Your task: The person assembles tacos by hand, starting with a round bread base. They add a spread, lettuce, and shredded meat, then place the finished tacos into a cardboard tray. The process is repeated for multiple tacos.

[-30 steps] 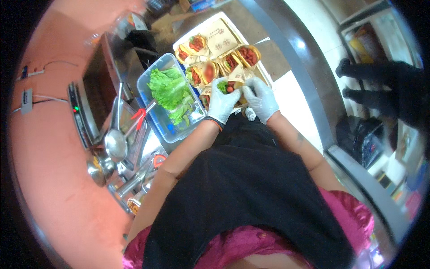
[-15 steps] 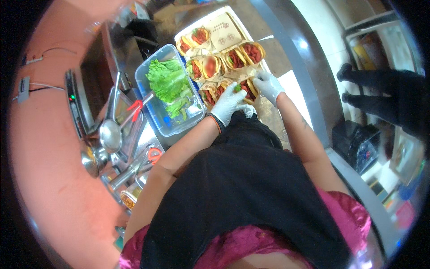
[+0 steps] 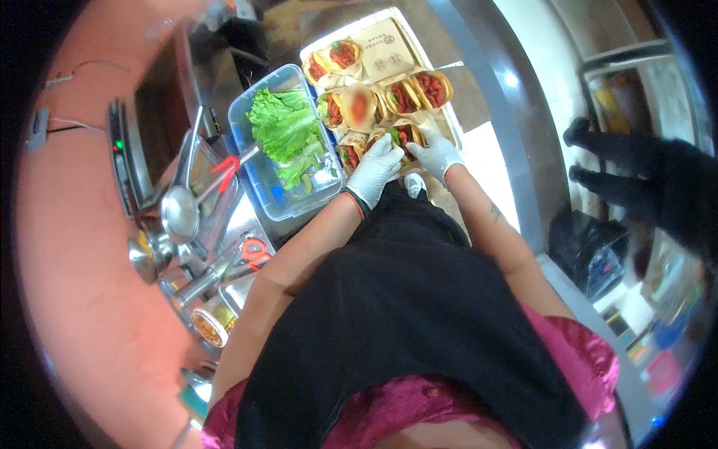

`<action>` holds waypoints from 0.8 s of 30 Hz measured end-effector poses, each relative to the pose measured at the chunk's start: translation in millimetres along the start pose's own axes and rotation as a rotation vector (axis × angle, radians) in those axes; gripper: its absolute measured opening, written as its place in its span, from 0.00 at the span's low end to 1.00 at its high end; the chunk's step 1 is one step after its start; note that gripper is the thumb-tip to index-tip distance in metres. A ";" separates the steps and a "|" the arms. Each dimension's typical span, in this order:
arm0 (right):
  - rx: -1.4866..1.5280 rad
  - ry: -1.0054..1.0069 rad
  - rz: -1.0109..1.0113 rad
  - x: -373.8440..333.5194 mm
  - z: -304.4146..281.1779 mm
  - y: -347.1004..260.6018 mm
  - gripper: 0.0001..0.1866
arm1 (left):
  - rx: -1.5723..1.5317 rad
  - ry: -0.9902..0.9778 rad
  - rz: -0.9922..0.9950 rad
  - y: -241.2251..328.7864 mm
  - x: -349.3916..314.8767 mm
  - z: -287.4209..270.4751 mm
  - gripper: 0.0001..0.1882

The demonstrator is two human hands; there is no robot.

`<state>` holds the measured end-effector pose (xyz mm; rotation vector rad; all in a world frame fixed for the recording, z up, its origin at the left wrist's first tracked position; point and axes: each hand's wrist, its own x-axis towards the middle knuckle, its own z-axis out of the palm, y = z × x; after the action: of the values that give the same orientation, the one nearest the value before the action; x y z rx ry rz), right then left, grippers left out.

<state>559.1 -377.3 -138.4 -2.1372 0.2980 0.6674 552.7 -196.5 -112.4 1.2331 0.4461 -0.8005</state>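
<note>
My left hand (image 3: 376,170), in a whitish glove, grips the left side of a folded flatbread (image 3: 406,138) stuffed with reddish filling and some green leaf. The gloved right hand (image 3: 437,156) presses on its right side, thumb and fingers against the bread. Paper wraps part of it, and my fingers hide its lower edges. Several similar filled flatbreads in paper sit in rows around it, among them one (image 3: 431,90) at the right of the middle row and one (image 3: 345,54) in the far row. They lie on a white tray (image 3: 416,39).
Left of the tray, a clear plastic tub (image 3: 238,153) holds lettuce (image 3: 284,127). Further left are a strainer ladle (image 3: 180,212), red-handled scissors (image 3: 255,253) and a food container (image 3: 210,326). A printed paper bag (image 3: 381,54) lies on the tray's far end. Dark-clothed legs (image 3: 628,161) show at right.
My right hand has moved left onto the filled flatbread, where before it was just to the right of it. The left hand's fingers have settled against the other side.
</note>
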 end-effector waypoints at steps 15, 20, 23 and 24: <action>-0.223 0.211 -0.314 23.6 56.9 42.3 0.32 | 0.202 -0.082 0.030 -23.5 7.1 -7.3 0.31; -0.232 0.191 -0.307 14.2 40.5 41.3 0.33 | 0.030 -0.032 0.094 1.0 -48.4 -19.7 0.24; -0.182 0.188 -0.328 8.5 31.9 44.8 0.30 | -0.051 0.075 0.165 4.9 -89.0 -48.1 0.22; -0.180 0.169 -0.340 7.0 30.3 44.0 0.29 | -0.080 0.152 0.174 2.6 -104.5 -56.7 0.21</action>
<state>535.1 -379.7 -186.6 -2.3468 -0.0405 0.3283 492.5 -111.6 -55.0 1.2442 0.4820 -0.5388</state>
